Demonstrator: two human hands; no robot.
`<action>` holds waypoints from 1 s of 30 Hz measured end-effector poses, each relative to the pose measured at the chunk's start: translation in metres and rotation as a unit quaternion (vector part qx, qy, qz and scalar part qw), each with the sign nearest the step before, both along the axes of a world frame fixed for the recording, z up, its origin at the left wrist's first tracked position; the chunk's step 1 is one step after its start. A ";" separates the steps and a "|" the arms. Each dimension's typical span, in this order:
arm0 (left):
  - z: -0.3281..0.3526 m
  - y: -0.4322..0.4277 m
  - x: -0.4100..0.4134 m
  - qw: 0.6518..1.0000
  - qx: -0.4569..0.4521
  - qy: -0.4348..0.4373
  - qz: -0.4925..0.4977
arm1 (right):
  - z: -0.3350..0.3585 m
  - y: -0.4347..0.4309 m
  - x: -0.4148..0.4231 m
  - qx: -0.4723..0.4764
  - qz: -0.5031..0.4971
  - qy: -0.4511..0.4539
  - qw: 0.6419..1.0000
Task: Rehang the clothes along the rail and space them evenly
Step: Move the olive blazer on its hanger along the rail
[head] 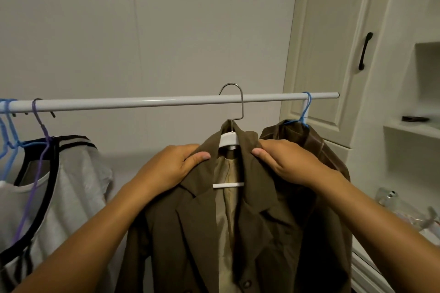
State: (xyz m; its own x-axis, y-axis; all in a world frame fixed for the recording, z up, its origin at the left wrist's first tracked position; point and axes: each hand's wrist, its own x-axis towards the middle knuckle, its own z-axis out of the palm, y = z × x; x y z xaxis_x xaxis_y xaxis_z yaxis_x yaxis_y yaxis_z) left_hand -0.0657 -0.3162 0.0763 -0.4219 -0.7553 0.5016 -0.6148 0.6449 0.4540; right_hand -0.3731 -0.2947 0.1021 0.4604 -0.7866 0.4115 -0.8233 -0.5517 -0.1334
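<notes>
We hold an olive-brown jacket by its shoulders: our left hand is closed over the left shoulder by the collar, thumb on the lapel, and our right hand is closed likewise over the right shoulder. The jacket sits on a white hanger whose metal hook stands in front of the white rail; whether it rests on it we cannot tell. A brown garment hangs just right, a grey top well left.

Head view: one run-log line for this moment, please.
left hand, right hand: gripping olive-brown blazer shoulders | metal hook crossing white rail
</notes>
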 end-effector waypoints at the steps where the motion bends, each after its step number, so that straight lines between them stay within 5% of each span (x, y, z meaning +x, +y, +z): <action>1: 0.001 -0.002 0.002 1.000 -0.008 0.003 0.004 | 0.001 -0.002 0.001 -0.004 0.001 0.001 1.000; 14: -0.004 -0.008 0.025 0.982 -0.134 -0.101 0.082 | -0.013 -0.019 -0.006 -0.008 0.009 -0.048 0.999; 23: -0.011 -0.024 0.036 0.984 -0.138 -0.054 0.094 | -0.005 -0.015 -0.027 0.018 0.002 -0.031 0.999; 30: -0.012 -0.021 0.045 0.988 -0.119 -0.035 0.088 | -0.009 -0.012 -0.059 0.174 0.053 -0.115 0.977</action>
State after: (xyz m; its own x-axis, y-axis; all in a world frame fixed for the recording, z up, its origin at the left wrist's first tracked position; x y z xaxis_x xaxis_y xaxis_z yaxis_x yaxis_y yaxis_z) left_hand -0.0210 -0.3373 0.0639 -0.3348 -0.6842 0.6479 -0.7519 0.6084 0.2540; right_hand -0.4325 -0.3070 0.0930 0.4731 -0.8504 0.2301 -0.6904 -0.5202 -0.5028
